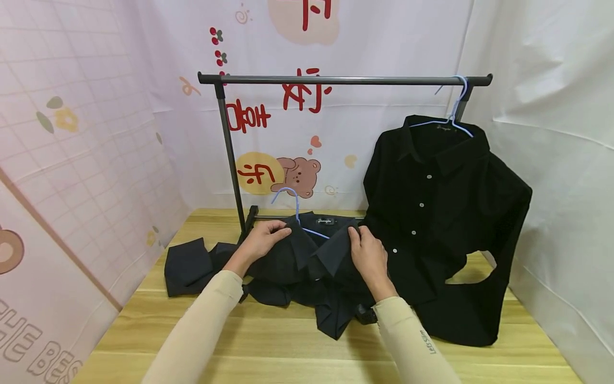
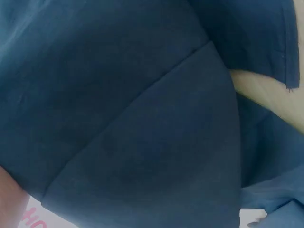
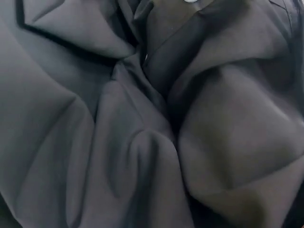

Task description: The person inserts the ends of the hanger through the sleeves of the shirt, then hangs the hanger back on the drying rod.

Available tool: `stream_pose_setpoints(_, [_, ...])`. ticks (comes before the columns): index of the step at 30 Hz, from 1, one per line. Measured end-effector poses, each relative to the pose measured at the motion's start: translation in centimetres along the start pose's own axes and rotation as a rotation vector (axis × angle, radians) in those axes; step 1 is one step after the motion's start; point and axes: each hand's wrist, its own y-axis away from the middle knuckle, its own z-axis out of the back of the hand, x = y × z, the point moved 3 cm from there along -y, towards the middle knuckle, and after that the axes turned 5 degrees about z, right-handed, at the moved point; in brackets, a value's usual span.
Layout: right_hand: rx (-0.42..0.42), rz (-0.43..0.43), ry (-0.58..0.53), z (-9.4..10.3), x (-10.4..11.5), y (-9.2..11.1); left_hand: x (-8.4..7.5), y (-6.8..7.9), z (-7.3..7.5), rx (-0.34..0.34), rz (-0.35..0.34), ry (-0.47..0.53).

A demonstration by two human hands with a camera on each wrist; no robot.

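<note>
A black shirt (image 1: 283,266) lies bunched on the table under both hands, its collar spread and a label showing at the neck. A light blue hanger (image 1: 297,205) sits in the neck opening, with its hook standing up above the collar. My left hand (image 1: 263,237) pinches the shirt beside the left collar point. On the other side, my right hand (image 1: 370,255) pinches it by the right collar flap. Dark cloth (image 2: 142,118) fills the left wrist view, with a sliver of the hand at the edge. Only folds of the shirt (image 3: 137,142) show in the right wrist view.
Behind the hands stands a dark metal rack (image 1: 336,80) with a horizontal bar. From its right end hangs another black shirt (image 1: 431,213) on a blue hanger (image 1: 458,104), its lower part reaching the wooden table (image 1: 288,352). A printed curtain (image 1: 374,42) backs the scene.
</note>
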Motion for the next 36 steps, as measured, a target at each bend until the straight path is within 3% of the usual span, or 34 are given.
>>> stream_pose_setpoints(5, [-0.054,-0.064,-0.066,0.9,-0.6,-0.1,1.2,0.2,1.4,-0.06,0.004,-0.081])
stream_pose_setpoints(8, [-0.017,-0.068,-0.104,1.1,-0.8,-0.4,2.3,0.5,2.5,-0.083,0.002,-0.108])
stream_pose_setpoints(13, [0.117,0.026,-0.057,0.7,-0.3,-0.6,3.1,0.6,3.5,-0.077,0.006,-0.107])
stream_pose_setpoints(18, [0.061,0.13,0.069,0.1,0.6,-0.6,2.7,0.7,3.6,-0.056,0.017,-0.087])
stream_pose_setpoints(22, [0.029,0.165,0.081,0.2,1.1,-0.6,3.0,0.9,4.1,-0.052,0.024,-0.1])
stream_pose_setpoints(30, [0.062,0.115,0.023,0.7,0.7,-1.0,6.5,2.5,7.0,-0.161,0.102,-0.134])
stream_pose_setpoints(36, [0.065,0.057,0.004,0.5,0.1,-0.9,8.1,3.0,7.8,-0.173,0.114,-0.178])
